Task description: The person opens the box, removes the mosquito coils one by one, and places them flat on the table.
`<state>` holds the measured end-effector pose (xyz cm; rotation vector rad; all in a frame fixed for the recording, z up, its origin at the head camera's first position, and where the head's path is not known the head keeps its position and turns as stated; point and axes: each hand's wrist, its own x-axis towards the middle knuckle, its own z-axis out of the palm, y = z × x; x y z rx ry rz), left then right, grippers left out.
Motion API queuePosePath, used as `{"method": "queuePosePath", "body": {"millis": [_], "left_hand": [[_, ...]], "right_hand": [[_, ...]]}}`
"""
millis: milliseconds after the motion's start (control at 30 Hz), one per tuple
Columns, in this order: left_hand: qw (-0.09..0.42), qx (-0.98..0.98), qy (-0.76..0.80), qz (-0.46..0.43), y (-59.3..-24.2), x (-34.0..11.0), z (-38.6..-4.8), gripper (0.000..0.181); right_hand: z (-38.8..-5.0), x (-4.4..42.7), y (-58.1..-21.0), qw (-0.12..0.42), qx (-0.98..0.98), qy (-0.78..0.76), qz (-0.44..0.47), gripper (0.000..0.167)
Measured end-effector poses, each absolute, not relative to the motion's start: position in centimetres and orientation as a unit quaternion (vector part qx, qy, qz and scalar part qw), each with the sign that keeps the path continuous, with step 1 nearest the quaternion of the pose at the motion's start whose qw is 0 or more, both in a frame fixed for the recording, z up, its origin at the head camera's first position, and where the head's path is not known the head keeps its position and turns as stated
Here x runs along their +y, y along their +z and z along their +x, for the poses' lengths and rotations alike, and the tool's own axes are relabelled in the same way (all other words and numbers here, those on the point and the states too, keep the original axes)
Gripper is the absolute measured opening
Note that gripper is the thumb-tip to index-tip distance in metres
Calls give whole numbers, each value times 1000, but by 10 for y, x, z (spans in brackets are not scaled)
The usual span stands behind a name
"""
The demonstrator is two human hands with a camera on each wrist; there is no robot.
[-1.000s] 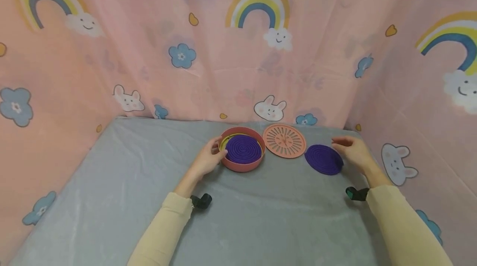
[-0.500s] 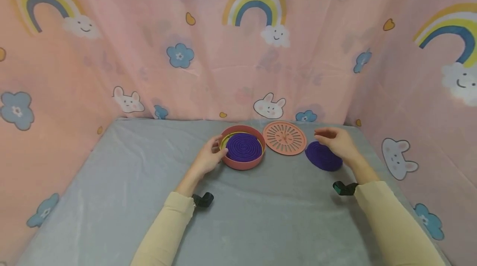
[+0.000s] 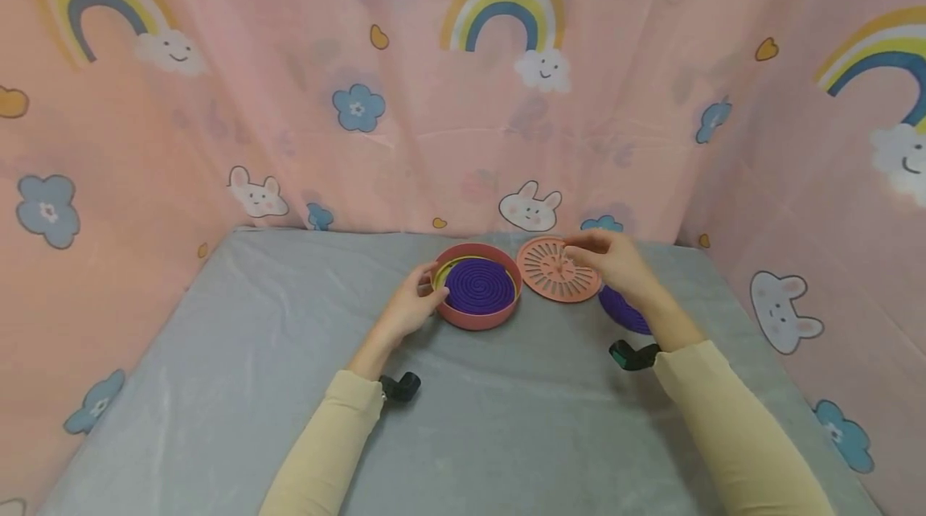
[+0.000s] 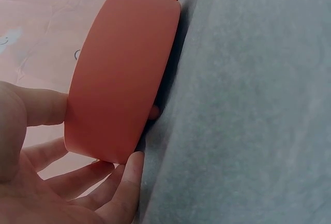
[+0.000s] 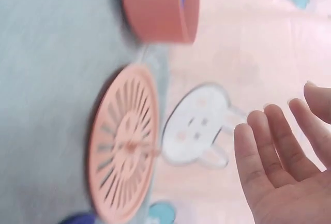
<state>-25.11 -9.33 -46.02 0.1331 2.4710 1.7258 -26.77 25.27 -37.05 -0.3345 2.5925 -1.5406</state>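
Note:
A round pink box (image 3: 475, 321) stands on the grey cloth with a purple coil (image 3: 479, 286) and a yellow edge inside. My left hand (image 3: 411, 304) holds the box's left side, thumb at the rim; in the left wrist view the hand's fingers curl round the pink wall (image 4: 121, 74). To the box's right lies a slotted pink lid (image 3: 553, 279) with a small raised part in its centre. My right hand (image 3: 615, 263) hovers over the lid's right edge; in the right wrist view its fingers (image 5: 279, 146) are loosely extended and empty.
A second purple coil (image 3: 624, 312) lies right of the lid, partly hidden below my right hand. Behind the cloth-covered table (image 3: 463, 419) hangs a pink patterned curtain (image 3: 412, 170), which also runs along both sides. Each wrist wears a small black camera.
My right hand has moved left, from beside the second purple coil, across it to the lid's right edge. My left hand keeps its hold on the box.

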Motion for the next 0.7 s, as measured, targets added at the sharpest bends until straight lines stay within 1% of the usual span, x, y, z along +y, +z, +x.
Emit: {"method": "queuePosePath", "body": {"millis": [200,500,700], "left_hand": [[62,816,573,43,-460,-94,-251,57],[62,813,577,42,-459,-93,-251,57],[61,817,572,44,-461,-93,-252,57]], "right_hand": [[-273,223,-370,65,850,-504,-139,45],[-281,187,-371,80,849,-498,-160,45],[-285,166,-375,65,861,-477,-165,42]]}}
